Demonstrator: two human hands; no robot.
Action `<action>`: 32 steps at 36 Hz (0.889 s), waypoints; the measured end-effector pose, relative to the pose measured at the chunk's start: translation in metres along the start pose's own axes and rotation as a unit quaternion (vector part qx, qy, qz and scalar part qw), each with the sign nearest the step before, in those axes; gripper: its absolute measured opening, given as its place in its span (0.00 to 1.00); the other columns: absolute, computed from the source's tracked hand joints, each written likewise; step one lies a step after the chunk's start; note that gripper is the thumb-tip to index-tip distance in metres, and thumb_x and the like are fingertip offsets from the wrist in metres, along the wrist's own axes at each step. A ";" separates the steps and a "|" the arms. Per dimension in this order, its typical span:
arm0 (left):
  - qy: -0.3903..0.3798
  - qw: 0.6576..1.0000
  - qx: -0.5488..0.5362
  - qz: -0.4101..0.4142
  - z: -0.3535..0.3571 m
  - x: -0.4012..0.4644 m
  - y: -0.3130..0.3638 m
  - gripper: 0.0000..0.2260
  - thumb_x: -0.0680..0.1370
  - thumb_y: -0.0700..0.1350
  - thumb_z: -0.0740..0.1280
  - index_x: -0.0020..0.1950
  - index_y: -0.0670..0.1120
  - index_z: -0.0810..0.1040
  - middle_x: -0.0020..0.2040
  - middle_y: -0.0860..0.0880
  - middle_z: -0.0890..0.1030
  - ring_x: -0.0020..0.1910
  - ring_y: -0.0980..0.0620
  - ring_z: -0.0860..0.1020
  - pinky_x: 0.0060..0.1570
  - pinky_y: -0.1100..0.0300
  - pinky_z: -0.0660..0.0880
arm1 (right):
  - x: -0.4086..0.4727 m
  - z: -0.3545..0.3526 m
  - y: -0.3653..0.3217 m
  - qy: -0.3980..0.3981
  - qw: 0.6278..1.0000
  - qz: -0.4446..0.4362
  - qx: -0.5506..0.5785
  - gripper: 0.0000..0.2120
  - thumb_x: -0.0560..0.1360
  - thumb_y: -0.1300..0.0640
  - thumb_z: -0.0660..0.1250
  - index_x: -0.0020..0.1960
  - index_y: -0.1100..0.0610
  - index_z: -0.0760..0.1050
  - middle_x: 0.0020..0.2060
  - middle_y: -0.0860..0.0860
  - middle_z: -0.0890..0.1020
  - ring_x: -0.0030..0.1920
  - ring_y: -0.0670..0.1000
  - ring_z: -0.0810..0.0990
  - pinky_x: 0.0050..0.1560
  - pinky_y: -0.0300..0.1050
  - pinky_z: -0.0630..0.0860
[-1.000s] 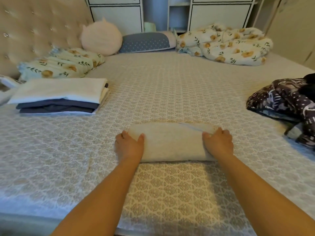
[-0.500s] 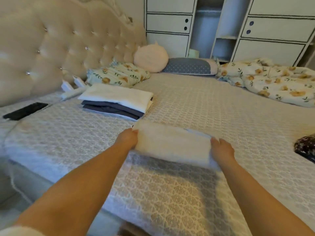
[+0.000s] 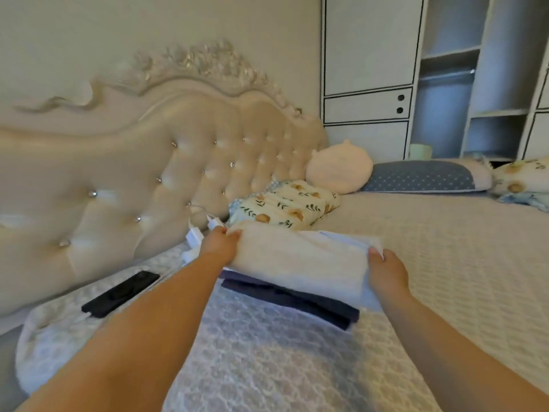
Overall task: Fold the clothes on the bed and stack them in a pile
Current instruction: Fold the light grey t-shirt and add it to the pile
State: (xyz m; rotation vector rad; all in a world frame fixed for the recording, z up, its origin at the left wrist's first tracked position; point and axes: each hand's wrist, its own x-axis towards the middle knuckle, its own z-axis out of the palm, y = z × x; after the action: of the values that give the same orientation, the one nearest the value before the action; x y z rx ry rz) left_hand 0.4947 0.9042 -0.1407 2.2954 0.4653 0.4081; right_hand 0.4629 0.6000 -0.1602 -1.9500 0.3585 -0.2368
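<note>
Both hands, left hand point(image 3: 219, 243) and right hand point(image 3: 386, 270), grip ends of folded white garment point(image 3: 300, 260) over dark pile point(image 3: 297, 298) on bed point(image 3: 445, 248), near headboard. Stacking step; next, lower squarely, release.

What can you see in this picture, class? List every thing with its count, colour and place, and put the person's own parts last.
folded cloth: one, cream, held over the pile
pile of folded clothes: one, dark navy layers showing, on the bed near the headboard
bed: one, grey patterned cover
headboard: one, cream, tufted, left
floral pillow: one, behind the pile
round cushion: one, pale pink, by the headboard
blue pillow: one, dotted, far edge
phone: one, black, left on the bed
charger plugs: white, count unclear
wardrobe: white, back wall
left hand: grips the cloth's left end
right hand: grips the right end
</note>
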 end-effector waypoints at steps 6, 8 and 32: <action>0.068 0.993 -0.093 0.012 0.018 0.094 -0.005 0.21 0.78 0.55 0.64 0.66 0.43 0.73 0.61 0.41 0.77 0.57 0.40 0.74 0.50 0.54 0.68 | 0.067 0.065 -0.006 0.020 0.996 -0.042 0.070 0.25 0.82 0.48 0.53 0.75 0.59 0.59 0.73 0.57 0.64 0.71 0.59 0.64 0.67 0.49 0.62; 0.092 0.991 -0.098 -0.007 0.031 0.105 -0.009 0.24 0.77 0.56 0.65 0.69 0.44 0.69 0.64 0.40 0.75 0.62 0.39 0.73 0.57 0.51 0.69 | 0.081 0.078 -0.003 -0.016 0.998 -0.033 0.060 0.25 0.82 0.50 0.55 0.75 0.58 0.59 0.69 0.59 0.68 0.60 0.60 0.71 0.56 0.48 0.67; -0.176 0.911 0.323 0.187 0.117 0.067 -0.025 0.26 0.77 0.69 0.42 0.75 0.68 0.45 0.78 0.57 0.38 0.77 0.46 0.40 0.70 0.37 0.40 | 0.083 0.108 0.032 -0.138 0.892 -0.232 -0.363 0.29 0.80 0.39 0.48 0.78 0.50 0.49 0.77 0.51 0.47 0.77 0.55 0.46 0.75 0.53 0.50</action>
State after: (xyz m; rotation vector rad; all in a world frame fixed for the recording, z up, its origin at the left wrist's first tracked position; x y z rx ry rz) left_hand 0.5985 0.8786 -0.2273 3.0371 -0.0496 -0.0050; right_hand 0.5716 0.6518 -0.2321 -2.7588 -0.2667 -0.1326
